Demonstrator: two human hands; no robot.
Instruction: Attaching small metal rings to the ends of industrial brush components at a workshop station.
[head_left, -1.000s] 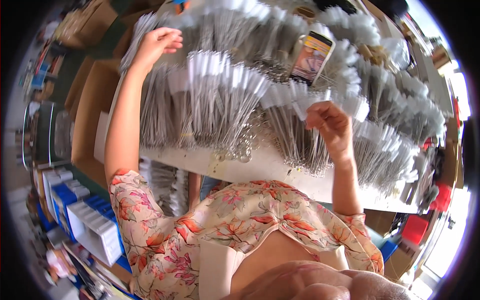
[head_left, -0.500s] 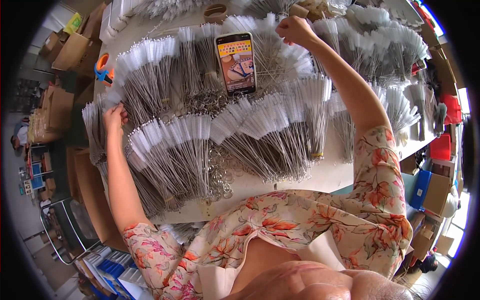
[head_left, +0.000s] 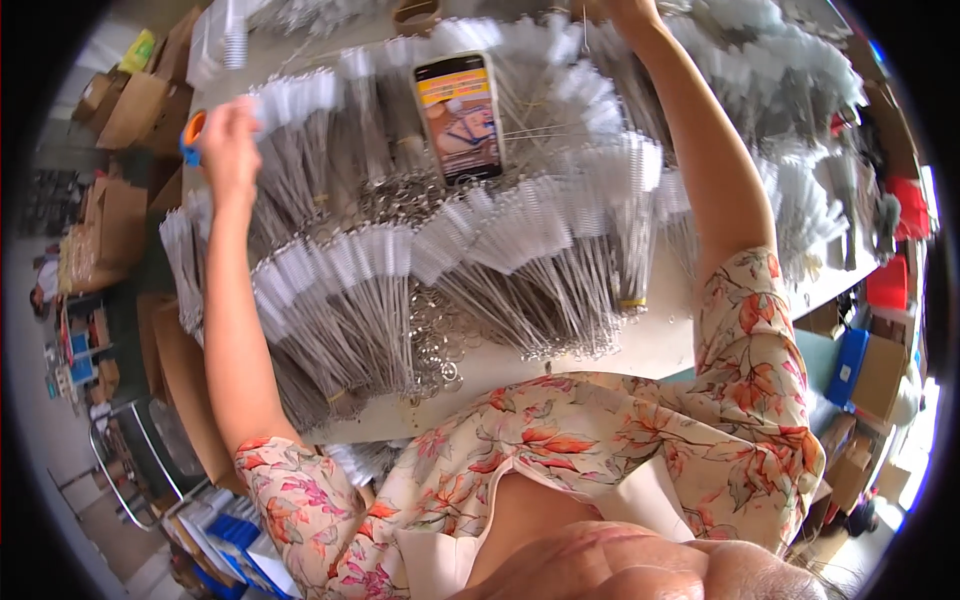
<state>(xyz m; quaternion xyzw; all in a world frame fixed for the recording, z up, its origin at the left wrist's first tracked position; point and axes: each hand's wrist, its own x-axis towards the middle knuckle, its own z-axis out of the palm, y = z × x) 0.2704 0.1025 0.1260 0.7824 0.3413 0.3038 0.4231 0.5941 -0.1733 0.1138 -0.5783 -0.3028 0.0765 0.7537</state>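
My left hand (head_left: 230, 155) is smeared by motion at the table's left side, above the wire brushes and beside an orange and blue looped thing (head_left: 193, 135); whether it holds anything cannot be made out. Far across the table, my right hand (head_left: 630, 12) is partly cut off by the top edge, its fingers mostly out of sight. Rows of straw-type wire brushes (head_left: 345, 265) with white bristles and thin metal stems cover the table. Another bundle of them (head_left: 570, 240) lies to the right. A phone (head_left: 460, 118) with a lit screen rests among them.
Small metal rings (head_left: 430, 335) lie heaped between the brush bundles. A brown tape roll (head_left: 416, 15) sits at the far edge. Cardboard boxes (head_left: 190, 380) stand against the table's left side. At right are red bins (head_left: 887, 285) and a blue box (head_left: 848, 365).
My left hand has moved away from the left brushes, up toward the orange and blue thing. My right hand has reached farther, to the top edge. The view has shifted slightly.
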